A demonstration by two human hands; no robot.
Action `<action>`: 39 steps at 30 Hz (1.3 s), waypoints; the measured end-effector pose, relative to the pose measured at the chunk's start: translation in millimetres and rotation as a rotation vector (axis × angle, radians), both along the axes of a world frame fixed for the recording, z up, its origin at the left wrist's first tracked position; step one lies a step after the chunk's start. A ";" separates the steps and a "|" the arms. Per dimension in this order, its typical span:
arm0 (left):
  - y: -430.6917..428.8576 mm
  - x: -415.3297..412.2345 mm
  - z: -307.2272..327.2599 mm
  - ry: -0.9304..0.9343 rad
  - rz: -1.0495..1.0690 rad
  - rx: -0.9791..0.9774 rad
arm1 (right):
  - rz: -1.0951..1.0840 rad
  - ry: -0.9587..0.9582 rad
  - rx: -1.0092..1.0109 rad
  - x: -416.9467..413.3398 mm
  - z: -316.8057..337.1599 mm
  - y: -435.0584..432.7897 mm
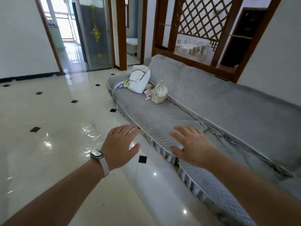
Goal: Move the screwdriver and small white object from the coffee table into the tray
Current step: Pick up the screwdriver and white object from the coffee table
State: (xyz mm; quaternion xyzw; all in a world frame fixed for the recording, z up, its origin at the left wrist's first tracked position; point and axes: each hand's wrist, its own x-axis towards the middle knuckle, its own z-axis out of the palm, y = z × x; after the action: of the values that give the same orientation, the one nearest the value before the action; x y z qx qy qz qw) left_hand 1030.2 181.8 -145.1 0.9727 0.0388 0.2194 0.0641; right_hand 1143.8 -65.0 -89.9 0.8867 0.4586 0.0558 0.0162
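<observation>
The fingers (128,129) of the left hand (119,147) are spread apart and empty, palm down, hanging over the glossy tiled floor (48,121) just left of the sofa's front edge. The fingers (184,130) of the right hand (191,144) are likewise splayed and hold nothing, palm down over the ruffled front edge of the sofa seat; whether they touch the cover cannot be told. A smartwatch (97,155) with a pale strap sits on the left wrist, and both bare forearms reach in from the near corners.

The sofa (228,101) runs from near right to far centre under a grey quilted cover. At its far end lie a white bag (140,79) and, just right of it, a small beige handbag (159,93) with some crumpled bits beside it. Behind the sofa stands a wooden lattice partition (202,18). Far left, a doorway (65,30) opens onto a bright room.

The screwdriver, the small white object, the coffee table and the tray are all out of view.
</observation>
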 end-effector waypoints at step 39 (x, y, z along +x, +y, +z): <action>-51.0 -157.9 -250.0 0.336 1.383 -0.639 | 1.121 0.334 -0.419 0.6 -247.6 293.7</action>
State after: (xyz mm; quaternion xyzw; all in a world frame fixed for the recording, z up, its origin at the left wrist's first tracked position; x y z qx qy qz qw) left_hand 872.3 130.9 -395.1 0.6820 0.7071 0.0374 0.1830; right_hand 1144.4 228.7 -337.5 0.4859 0.8520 -0.1748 0.0864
